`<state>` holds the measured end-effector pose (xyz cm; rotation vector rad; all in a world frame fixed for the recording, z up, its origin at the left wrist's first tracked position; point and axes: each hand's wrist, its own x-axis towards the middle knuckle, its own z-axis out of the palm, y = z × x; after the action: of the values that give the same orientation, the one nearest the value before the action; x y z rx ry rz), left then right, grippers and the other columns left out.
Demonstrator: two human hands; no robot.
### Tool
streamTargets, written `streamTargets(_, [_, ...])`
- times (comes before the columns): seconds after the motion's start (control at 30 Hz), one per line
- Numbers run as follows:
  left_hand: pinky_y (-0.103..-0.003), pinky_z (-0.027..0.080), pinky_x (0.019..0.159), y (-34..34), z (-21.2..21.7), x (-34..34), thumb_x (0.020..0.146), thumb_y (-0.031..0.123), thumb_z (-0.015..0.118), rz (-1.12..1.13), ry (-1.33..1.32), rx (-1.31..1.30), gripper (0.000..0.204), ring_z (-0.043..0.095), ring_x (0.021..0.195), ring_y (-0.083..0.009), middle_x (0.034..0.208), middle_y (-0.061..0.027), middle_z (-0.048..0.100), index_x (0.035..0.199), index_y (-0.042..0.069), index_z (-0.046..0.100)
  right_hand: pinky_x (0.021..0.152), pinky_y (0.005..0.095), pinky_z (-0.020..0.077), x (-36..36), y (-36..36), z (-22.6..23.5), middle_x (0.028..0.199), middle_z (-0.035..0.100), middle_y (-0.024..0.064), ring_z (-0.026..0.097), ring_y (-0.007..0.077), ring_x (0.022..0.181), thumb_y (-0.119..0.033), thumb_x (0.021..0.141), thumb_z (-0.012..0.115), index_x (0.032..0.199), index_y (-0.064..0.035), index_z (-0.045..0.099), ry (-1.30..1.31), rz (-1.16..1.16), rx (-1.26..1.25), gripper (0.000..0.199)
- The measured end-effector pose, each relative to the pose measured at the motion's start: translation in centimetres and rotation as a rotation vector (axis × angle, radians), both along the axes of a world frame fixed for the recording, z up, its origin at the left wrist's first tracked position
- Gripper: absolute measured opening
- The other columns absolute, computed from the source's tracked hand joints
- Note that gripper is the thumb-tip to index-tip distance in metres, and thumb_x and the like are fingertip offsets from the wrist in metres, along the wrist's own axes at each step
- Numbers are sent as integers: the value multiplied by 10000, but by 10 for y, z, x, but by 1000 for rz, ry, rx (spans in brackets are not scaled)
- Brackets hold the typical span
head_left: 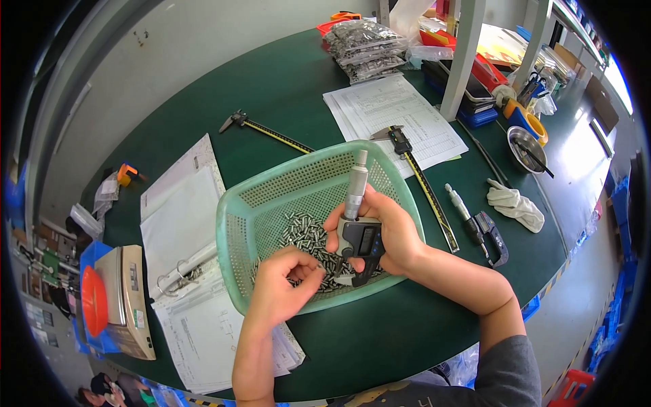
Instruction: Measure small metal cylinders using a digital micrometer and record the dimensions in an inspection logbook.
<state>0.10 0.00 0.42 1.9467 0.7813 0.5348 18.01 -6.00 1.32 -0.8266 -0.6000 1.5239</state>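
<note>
My right hand (397, 234) grips a digital micrometer (359, 237), its silver thimble pointing up and its grey-black frame and small display below. Close by on the left, my left hand (285, 281) is closed in a pinch, thumb against fingers. Whatever sits at those fingertips is too small to make out. Both hands are over a pale green perforated plastic basket (239, 210). In its bottom lie many small cylindrical metal pins (303, 230), partly covered by my hands and the micrometer.
One caliper (271, 134) lies behind the basket, another caliper (420, 169) right of it. A second micrometer (478, 227), a white glove (515, 205) and a metal bowl (517, 139) lie further right. Left are a ring binder (180, 197) and a scale (132, 298); bagged parts (365, 44) stand behind.
</note>
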Motion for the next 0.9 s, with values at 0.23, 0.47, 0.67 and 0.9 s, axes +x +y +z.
streamTargets(0.23, [-269,456,594,-8,-10,9,634,-19,640,5,-214,259,140,586,680,-186,767,-86,603,705,14,523,419,246,402,0,0,0,718,582,123,495,154,486,-463,891,179,890,1,532,26,26,5,582])
streamTargets(0.47, [-280,462,570,-12,-5,12,615,-36,639,-52,-195,425,163,592,635,-214,707,-81,607,691,28,510,406,247,407,2,2,-4,703,578,139,492,167,442,-452,888,180,880,17,524,129,35,38,582])
streamTargets(0.67, [-272,457,565,-11,-3,12,625,-46,643,-11,-231,467,155,583,629,-206,697,-69,591,707,29,535,397,248,414,4,4,-6,712,578,151,506,173,464,-475,877,190,879,18,526,163,28,32,596])
streamTargets(0.9, [-264,453,589,-7,0,8,666,-42,640,-98,-256,326,137,573,663,-187,740,-78,582,783,14,593,393,252,415,6,4,-7,720,580,155,520,177,492,-499,870,203,881,14,533,145,28,41,610])
